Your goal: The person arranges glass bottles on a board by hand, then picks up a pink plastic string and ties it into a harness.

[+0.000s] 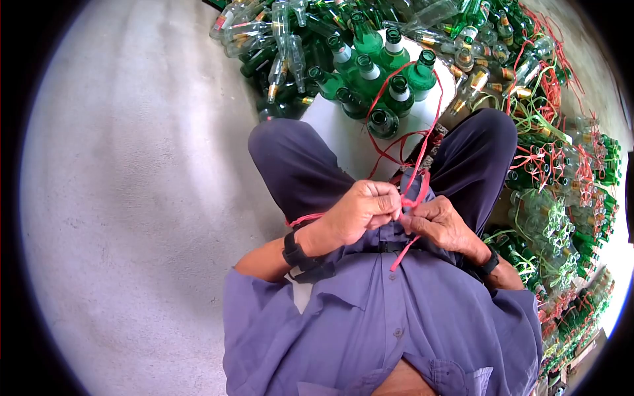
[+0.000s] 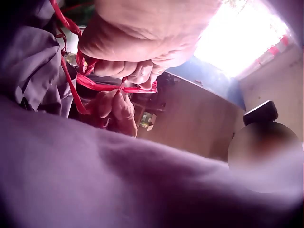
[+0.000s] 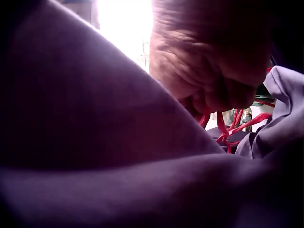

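Observation:
Over the lap in the head view, my left hand (image 1: 365, 212) and right hand (image 1: 441, 224) are close together, both pinching a red plastic string (image 1: 404, 256). A loop of it stands between the fingertips, and a loose end hangs toward the shirt. In the left wrist view the string (image 2: 107, 87) crosses between the fingers of both hands. The right wrist view has my right hand (image 3: 209, 61) curled with red strands (image 3: 227, 130) below it. More string runs forward to a group of upright green bottles (image 1: 366, 38), passing round some necks.
The green bottles stand on a white block (image 1: 337, 125) between the knees. Loose bottles (image 1: 281, 33) are piled behind it. Bundles of bottles tied with red and green string (image 1: 545, 218) line the right side. Bare concrete floor (image 1: 145, 198) spreads on the left.

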Demonstrator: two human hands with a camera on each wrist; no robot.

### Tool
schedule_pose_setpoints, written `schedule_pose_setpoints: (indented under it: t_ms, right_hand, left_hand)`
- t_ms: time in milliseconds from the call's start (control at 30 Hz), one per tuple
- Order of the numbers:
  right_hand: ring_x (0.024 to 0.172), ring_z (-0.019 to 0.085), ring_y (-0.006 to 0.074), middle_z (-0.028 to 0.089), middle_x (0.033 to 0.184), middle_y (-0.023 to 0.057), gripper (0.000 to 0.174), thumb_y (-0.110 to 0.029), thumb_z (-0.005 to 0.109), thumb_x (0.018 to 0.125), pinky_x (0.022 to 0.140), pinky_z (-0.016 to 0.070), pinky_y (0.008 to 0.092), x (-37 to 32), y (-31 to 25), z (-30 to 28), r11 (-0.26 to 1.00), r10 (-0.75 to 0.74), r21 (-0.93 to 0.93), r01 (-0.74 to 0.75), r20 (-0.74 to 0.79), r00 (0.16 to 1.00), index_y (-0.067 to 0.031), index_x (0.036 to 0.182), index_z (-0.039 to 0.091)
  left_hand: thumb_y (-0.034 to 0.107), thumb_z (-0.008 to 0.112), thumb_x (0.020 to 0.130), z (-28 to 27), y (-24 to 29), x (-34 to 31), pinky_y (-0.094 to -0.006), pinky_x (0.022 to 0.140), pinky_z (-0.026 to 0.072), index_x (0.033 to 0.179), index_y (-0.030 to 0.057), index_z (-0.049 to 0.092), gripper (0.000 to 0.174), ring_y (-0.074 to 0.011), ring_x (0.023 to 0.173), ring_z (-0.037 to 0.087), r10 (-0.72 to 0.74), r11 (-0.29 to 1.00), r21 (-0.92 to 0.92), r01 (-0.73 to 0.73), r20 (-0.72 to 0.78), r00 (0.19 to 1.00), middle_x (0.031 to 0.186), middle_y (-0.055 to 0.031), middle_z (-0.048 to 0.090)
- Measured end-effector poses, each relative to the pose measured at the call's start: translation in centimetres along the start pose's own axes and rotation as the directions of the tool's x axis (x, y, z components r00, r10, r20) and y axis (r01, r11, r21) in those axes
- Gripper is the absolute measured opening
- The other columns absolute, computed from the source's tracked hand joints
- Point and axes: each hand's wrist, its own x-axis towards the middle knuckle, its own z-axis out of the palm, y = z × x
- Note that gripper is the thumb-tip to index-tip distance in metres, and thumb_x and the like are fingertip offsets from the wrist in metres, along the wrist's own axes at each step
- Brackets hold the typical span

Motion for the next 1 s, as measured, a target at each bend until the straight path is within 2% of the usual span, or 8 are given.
schedule_pose_setpoints:
  t_ms: [33, 100, 133, 533, 600, 633, 733, 1000]
  right_hand:
    - [0.056, 0.051, 0.0067, 0.059, 0.059, 0.0023, 0.025, -0.012, 0.064, 0.09, 0.053, 0.0416, 0.0268, 0.0, 0.2, -0.5, 0.922, -0.311, -0.23, 0.312, 0.041, 0.949, 0.0037, 0.07, 0.063]
    - [0.053, 0.045, 0.0092, 0.047, 0.055, 0.0028, 0.027, -0.012, 0.056, 0.09, 0.05, 0.0375, 0.0276, -2.1, 0.1, -3.5, 0.981, -0.114, -0.179, 0.079, -0.191, 0.975, 0.002, 0.067, 0.059]
    - [0.054, 0.044, 0.0077, 0.05, 0.057, 0.0002, 0.03, -0.016, 0.056, 0.09, 0.05, 0.0351, 0.0247, -3.7, 1.5, -5.8, 0.972, 0.231, 0.121, -0.203, -0.302, 0.925, 0.0006, 0.066, 0.059]
    - [0.049, 0.032, 0.0019, 0.04, 0.058, -0.0084, 0.035, -0.03, 0.058, 0.097, 0.045, 0.0237, 0.0198, -3.8, -5.2, -9.5, 0.976, -0.027, 0.147, 0.163, -0.656, 0.754, 0.0029, 0.104, 0.068]
    - [0.05, 0.034, 0.0016, 0.042, 0.059, -0.0083, 0.036, -0.032, 0.059, 0.096, 0.046, 0.026, 0.0192, -3.5, -5.4, -9.1, 0.997, -0.031, 0.033, 0.067, -0.629, 0.777, 0.0022, 0.101, 0.069]
    - [0.052, 0.037, 0.0013, 0.045, 0.061, -0.008, 0.033, -0.03, 0.061, 0.097, 0.048, 0.0282, 0.0186, -3.2, -5.8, -8.6, 0.996, 0.009, 0.075, 0.048, -0.62, 0.784, 0.0011, 0.1, 0.07]
    - [0.053, 0.037, 0.001, 0.045, 0.063, -0.0084, 0.028, -0.022, 0.057, 0.1, 0.048, 0.0277, 0.0193, -2.1, -5.3, -6.7, 0.988, -0.028, 0.113, 0.104, -0.535, 0.845, 0.0013, 0.111, 0.068]
    - [0.052, 0.039, 0.0035, 0.048, 0.062, -0.0036, 0.034, -0.02, 0.051, 0.103, 0.05, 0.0316, 0.0197, -0.6, -4.5, -2.4, 0.964, -0.06, 0.205, 0.171, -0.458, 0.887, 0.0055, 0.125, 0.058]
  left_hand:
    - [0.025, 0.061, 0.097, 0.2, 0.7, -0.8, -0.0189, 0.048, 0.0272, 0.078, 0.008, 0.053, 0.027, -0.0018, 0.053, 0.036, 0.001, 1.0, 0.021, -0.001, -0.013, 1.0, 0.069, 0.004, 0.049]
    - [0.024, 0.063, 0.095, -2.3, 2.7, -2.8, -0.0196, 0.046, 0.0261, 0.077, 0.0063, 0.053, 0.027, -0.0015, 0.053, 0.036, 0.14, 0.99, 0.03, -0.138, -0.078, 0.987, 0.067, 0.0037, 0.048]
    - [0.022, 0.064, 0.094, -4.3, 4.1, -3.2, -0.0198, 0.046, 0.0257, 0.076, 0.0052, 0.053, 0.027, -0.0013, 0.053, 0.036, 0.274, 0.961, 0.023, -0.274, -0.132, 0.953, 0.066, 0.0035, 0.048]
    - [0.014, 0.063, 0.094, 1.4, 4.3, 0.2, -0.016, 0.055, 0.0359, 0.109, 0.0017, 0.068, 0.02, 0.0006, 0.062, 0.047, 0.084, 0.893, 0.442, -0.078, 0.007, 0.996, 0.086, -0.0013, 0.069]
    - [0.01, 0.066, 0.091, 1.4, 2.2, 1.4, -0.0202, 0.058, 0.0428, 0.121, -0.0005, 0.061, 0.032, -0.0029, 0.068, 0.051, 0.495, 0.691, 0.609, -0.389, -0.006, 0.869, 0.101, -0.0039, 0.068]
    - [0.008, 0.07, 0.087, 0.8, 2.2, 1.5, -0.0247, 0.06, 0.0471, 0.128, -0.0015, 0.055, 0.045, -0.0084, 0.071, 0.054, 0.607, 0.36, 0.87, -0.337, 0.055, 0.793, 0.116, -0.0086, 0.063]
    - [0.01, 0.072, 0.084, 2.0, 2.6, 1.9, -0.0251, 0.057, 0.0461, 0.126, -0.0015, 0.055, 0.047, -0.0115, 0.066, 0.053, 0.808, 0.119, 0.901, -0.417, 0.156, 0.568, 0.12, -0.0129, 0.061]
    - [0.027, 0.08, 0.08, 5.1, 2.0, 1.9, -0.0252, 0.053, 0.0457, 0.121, -0.0002, 0.056, 0.055, -0.0118, 0.062, 0.054, 0.85, 0.043, 0.871, -0.489, 0.225, 0.476, 0.123, -0.0182, 0.058]
